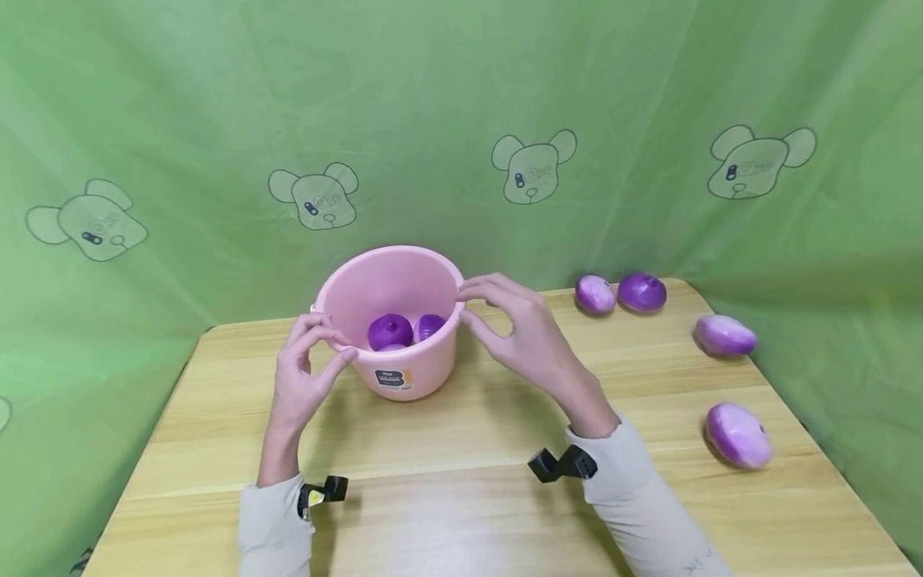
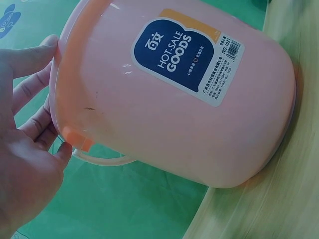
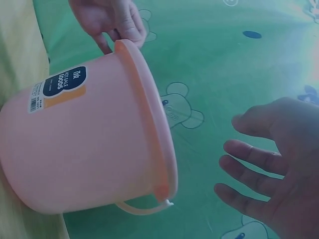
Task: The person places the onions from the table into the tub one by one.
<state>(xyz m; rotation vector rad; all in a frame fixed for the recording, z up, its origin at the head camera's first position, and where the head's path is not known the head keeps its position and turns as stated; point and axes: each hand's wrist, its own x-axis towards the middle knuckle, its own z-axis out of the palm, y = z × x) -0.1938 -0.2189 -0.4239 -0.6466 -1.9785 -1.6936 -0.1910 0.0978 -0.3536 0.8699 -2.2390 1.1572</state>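
Your left hand [image 1: 298, 378] pinches the pink bucket [image 1: 433, 367] on the surface [image 1: 433, 513]; your right hand [image 1: 532, 344] is loosely spread, holding nothing. It's probably light, a bit bendy: grab opposite rim [image 3: 157, 129] sides.

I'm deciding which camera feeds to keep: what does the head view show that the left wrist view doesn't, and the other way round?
Head only: the right hand, four loose purple, onion-shaped vegetables on the light wooden table, and more inside the round pink plastic bucket.

Left wrist only: the arc of the pale, curved handle, and clearly readable "HOT SALE GOODS" lettering on the blue, orange and white sticker.

Both: the bucket, its sticker, the left hand gripping it at the rim, the table and the green backdrop.
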